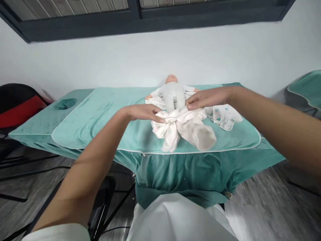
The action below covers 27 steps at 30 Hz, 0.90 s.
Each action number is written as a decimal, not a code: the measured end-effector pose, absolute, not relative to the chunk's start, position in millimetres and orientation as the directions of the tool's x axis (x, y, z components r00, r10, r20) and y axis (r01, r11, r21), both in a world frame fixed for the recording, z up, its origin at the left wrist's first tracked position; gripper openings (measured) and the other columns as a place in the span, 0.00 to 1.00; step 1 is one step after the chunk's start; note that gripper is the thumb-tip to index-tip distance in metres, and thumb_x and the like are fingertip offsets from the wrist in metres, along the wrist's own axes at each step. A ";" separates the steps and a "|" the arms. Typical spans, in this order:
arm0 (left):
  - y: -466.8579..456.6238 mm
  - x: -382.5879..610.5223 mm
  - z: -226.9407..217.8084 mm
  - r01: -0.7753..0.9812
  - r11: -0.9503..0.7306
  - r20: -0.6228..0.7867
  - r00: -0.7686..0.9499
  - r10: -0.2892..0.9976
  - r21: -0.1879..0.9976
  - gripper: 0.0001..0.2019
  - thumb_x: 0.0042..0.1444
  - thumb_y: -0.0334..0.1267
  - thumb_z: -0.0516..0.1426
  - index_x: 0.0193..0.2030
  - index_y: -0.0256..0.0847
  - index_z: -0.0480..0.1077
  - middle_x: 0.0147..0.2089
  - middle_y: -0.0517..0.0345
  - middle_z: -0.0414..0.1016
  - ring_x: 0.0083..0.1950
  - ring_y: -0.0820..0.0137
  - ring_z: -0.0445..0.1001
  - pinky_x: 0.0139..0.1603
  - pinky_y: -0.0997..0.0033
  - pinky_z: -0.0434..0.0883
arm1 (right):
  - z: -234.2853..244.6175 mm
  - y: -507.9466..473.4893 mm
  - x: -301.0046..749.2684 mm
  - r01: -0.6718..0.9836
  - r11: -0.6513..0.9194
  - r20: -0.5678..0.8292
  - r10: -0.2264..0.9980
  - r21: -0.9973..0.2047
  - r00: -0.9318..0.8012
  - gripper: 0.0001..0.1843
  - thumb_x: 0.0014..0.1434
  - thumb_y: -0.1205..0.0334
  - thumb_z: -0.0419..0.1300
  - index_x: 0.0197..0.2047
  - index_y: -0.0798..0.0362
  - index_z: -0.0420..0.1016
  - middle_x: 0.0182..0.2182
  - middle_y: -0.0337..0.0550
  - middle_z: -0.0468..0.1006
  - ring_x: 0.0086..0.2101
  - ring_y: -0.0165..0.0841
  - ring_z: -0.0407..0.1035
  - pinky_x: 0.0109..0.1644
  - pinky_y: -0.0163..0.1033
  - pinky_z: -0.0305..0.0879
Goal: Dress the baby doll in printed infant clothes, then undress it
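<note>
A baby doll (173, 91) with a white body lies on its back on the green-covered table, head toward the wall and arms spread. Pale printed cloth shows under its arms. In front of its legs, both hands hold a bunched white baby garment (190, 125) with a faint print. My left hand (147, 113) pinches its left part between thumb and fingers. My right hand (200, 99) is closed on its upper right part, beside the doll's legs. The garment's lower ends hang toward the table's front edge, and its exact kind is hard to make out.
A folded white cloth with green spots (224, 116) lies right of the doll. The green table cover (100, 117) has a face hole (65, 103) at the left. Black folding chairs (100, 201) stand close on the left. A wall (112, 60) runs behind the table.
</note>
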<state>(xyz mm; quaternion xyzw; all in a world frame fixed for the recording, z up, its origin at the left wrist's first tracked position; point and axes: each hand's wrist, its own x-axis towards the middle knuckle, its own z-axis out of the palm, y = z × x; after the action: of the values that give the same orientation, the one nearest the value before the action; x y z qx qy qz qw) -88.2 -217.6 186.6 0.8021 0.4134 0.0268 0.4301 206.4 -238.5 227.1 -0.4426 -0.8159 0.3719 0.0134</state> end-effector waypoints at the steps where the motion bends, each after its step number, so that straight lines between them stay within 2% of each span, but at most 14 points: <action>1: -223.1 -92.8 205.1 0.607 -0.311 -0.281 0.683 0.674 0.731 0.18 0.44 0.51 0.69 0.36 0.41 0.78 0.40 0.57 0.80 0.45 0.61 0.77 0.45 0.67 0.71 | 246.2 -245.1 202.1 0.729 0.358 -0.291 0.746 -0.584 -0.600 0.31 0.55 0.28 0.60 0.36 0.51 0.79 0.34 0.40 0.78 0.39 0.38 0.73 0.44 0.42 0.70; 2: -228.0 -96.9 222.2 0.565 -0.328 -0.214 0.689 0.692 0.758 0.18 0.45 0.51 0.69 0.37 0.40 0.78 0.40 0.56 0.80 0.47 0.61 0.77 0.46 0.66 0.72 | 264.6 -251.3 197.6 0.747 0.389 -0.264 0.764 -0.539 -0.588 0.33 0.58 0.27 0.56 0.38 0.52 0.80 0.35 0.40 0.79 0.40 0.38 0.73 0.47 0.43 0.70; 4: -236.2 -103.0 251.4 0.434 -0.379 0.009 0.649 0.761 0.817 0.20 0.45 0.51 0.69 0.38 0.39 0.76 0.37 0.57 0.78 0.44 0.63 0.78 0.46 0.64 0.74 | 297.6 -261.6 187.8 0.779 0.463 -0.169 0.804 -0.422 -0.570 0.38 0.63 0.27 0.48 0.41 0.55 0.81 0.36 0.41 0.79 0.40 0.36 0.73 0.50 0.44 0.68; 6: -242.8 -105.5 273.9 0.274 -0.461 0.232 0.588 0.775 0.844 0.22 0.44 0.51 0.71 0.35 0.36 0.72 0.33 0.59 0.75 0.38 0.67 0.77 0.47 0.59 0.75 | 323.9 -268.6 177.8 0.805 0.508 0.009 0.847 -0.306 -0.531 0.42 0.65 0.27 0.43 0.40 0.56 0.82 0.33 0.41 0.79 0.34 0.32 0.71 0.45 0.42 0.67; 7: -245.8 -105.4 283.0 0.202 -0.502 0.315 0.572 0.757 0.841 0.23 0.44 0.51 0.71 0.34 0.34 0.70 0.31 0.60 0.73 0.36 0.69 0.77 0.49 0.54 0.75 | 334.0 -270.8 173.0 0.795 0.520 0.072 0.847 -0.313 -0.526 0.42 0.65 0.28 0.44 0.39 0.57 0.82 0.31 0.41 0.79 0.31 0.29 0.70 0.40 0.38 0.67; 9: -251.3 -103.3 297.5 0.113 -0.566 0.413 0.571 0.710 0.817 0.23 0.45 0.47 0.71 0.34 0.31 0.68 0.30 0.64 0.71 0.35 0.72 0.76 0.52 0.43 0.73 | 348.3 -272.8 164.8 0.727 0.547 0.120 0.825 -0.416 -0.553 0.34 0.64 0.33 0.54 0.38 0.58 0.83 0.26 0.38 0.77 0.26 0.25 0.68 0.31 0.32 0.65; 12: -256.8 -97.6 310.4 0.139 -0.600 0.413 0.604 0.681 0.788 0.18 0.51 0.36 0.68 0.42 0.24 0.69 0.30 0.68 0.69 0.40 0.67 0.80 0.51 0.32 0.67 | 356.9 -271.3 157.7 0.621 0.602 0.115 0.758 -0.502 -0.641 0.17 0.57 0.51 0.70 0.35 0.59 0.82 0.21 0.33 0.75 0.21 0.21 0.66 0.22 0.23 0.59; 14: -257.8 -93.1 312.8 0.185 -0.576 0.346 0.641 0.685 0.796 0.17 0.55 0.30 0.64 0.49 0.22 0.69 0.32 0.67 0.72 0.44 0.62 0.81 0.50 0.31 0.66 | 356.4 -268.2 155.9 0.571 0.635 0.146 0.725 -0.521 -0.673 0.11 0.55 0.59 0.72 0.32 0.59 0.81 0.20 0.31 0.74 0.21 0.19 0.65 0.21 0.20 0.58; 16: -256.7 -88.3 310.8 0.193 -0.514 0.278 0.658 0.700 0.836 0.16 0.59 0.29 0.61 0.53 0.21 0.70 0.35 0.62 0.75 0.48 0.55 0.81 0.51 0.32 0.67 | 353.1 -264.4 155.1 0.453 0.629 0.199 0.697 -0.632 -0.689 0.09 0.58 0.63 0.71 0.32 0.60 0.78 0.21 0.31 0.75 0.24 0.20 0.69 0.26 0.21 0.64; 18: -254.6 -83.6 306.0 0.176 -0.429 0.225 0.647 0.729 0.886 0.14 0.63 0.30 0.58 0.51 0.19 0.70 0.36 0.58 0.76 0.52 0.49 0.79 0.51 0.30 0.67 | 349.3 -261.5 154.1 0.323 0.599 0.261 0.686 -0.733 -0.679 0.07 0.62 0.66 0.67 0.33 0.59 0.75 0.23 0.31 0.76 0.27 0.21 0.72 0.32 0.23 0.70; 21: -251.4 -78.4 299.1 0.156 -0.385 0.208 0.633 0.746 0.909 0.10 0.64 0.29 0.56 0.44 0.18 0.70 0.35 0.59 0.74 0.55 0.44 0.77 0.50 0.26 0.64 | 345.8 -261.1 152.8 0.266 0.583 0.323 0.710 -0.768 -0.626 0.09 0.67 0.70 0.61 0.32 0.58 0.72 0.22 0.27 0.74 0.27 0.18 0.71 0.35 0.22 0.71; 24: -248.9 -77.8 295.7 0.182 -0.490 0.296 0.606 0.739 0.852 0.08 0.64 0.30 0.57 0.38 0.23 0.66 0.31 0.64 0.68 0.54 0.49 0.78 0.52 0.29 0.64 | 343.3 -263.1 155.6 0.299 0.580 0.334 0.738 -0.758 -0.587 0.12 0.68 0.72 0.58 0.30 0.59 0.72 0.21 0.27 0.74 0.25 0.17 0.70 0.31 0.20 0.68; 27: -244.5 -84.5 293.9 0.310 -0.579 0.374 0.522 0.766 0.754 0.12 0.64 0.37 0.58 0.36 0.27 0.64 0.33 0.63 0.66 0.54 0.56 0.77 0.53 0.36 0.67 | 339.6 -264.2 165.3 0.330 0.482 0.218 0.774 -0.812 -0.595 0.14 0.68 0.73 0.56 0.30 0.62 0.76 0.22 0.32 0.78 0.27 0.22 0.74 0.31 0.23 0.72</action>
<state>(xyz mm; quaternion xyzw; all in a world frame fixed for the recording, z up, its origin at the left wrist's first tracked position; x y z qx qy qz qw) -84.5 -244.5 293.9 0.8126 0.3310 0.3594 0.3176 165.3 -264.2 339.6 -0.3410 -0.8092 0.3776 0.2939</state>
